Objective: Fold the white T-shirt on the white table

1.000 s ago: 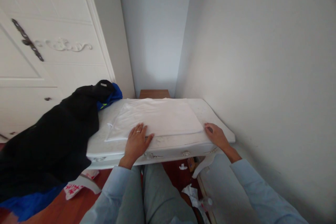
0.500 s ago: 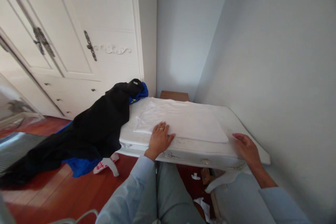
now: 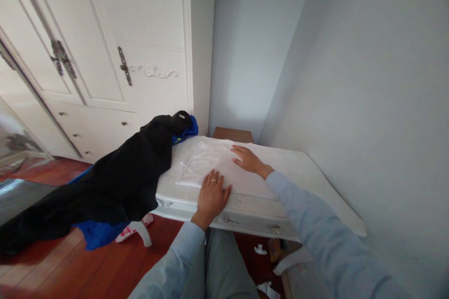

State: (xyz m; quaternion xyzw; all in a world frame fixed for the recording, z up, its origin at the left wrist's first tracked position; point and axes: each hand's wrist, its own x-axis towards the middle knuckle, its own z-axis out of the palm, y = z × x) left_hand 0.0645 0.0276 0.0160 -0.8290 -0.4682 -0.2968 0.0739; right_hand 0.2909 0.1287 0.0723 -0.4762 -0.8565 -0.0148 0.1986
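Note:
A folded white cloth (image 3: pixel 196 164), perhaps a garment, lies flat on a white table (image 3: pixel 298 168) with carved trim. My left hand (image 3: pixel 212 195) rests flat on the cloth's near edge, fingers spread, a ring on one finger. Over the cloth's middle is my right hand (image 3: pixel 248 159), its fingers stretched toward the left and nothing in them. Whether it touches the cloth or hovers just above, I cannot tell. My right forearm covers the cloth's right end.
Black clothing (image 3: pixel 129 168) with blue parts drapes off the table's left end to the floor. A white wardrobe (image 3: pixel 154 18) stands behind at left, a grey wall (image 3: pixel 368 79) at right. A brown wooden piece (image 3: pixel 233 135) shows behind the table. Paper scraps (image 3: pixel 260 249) lie on the floor.
My right hand has moved from the table's right side leftward and away from me, over the cloth's middle. My left hand stays at the near edge. The view has shifted slightly.

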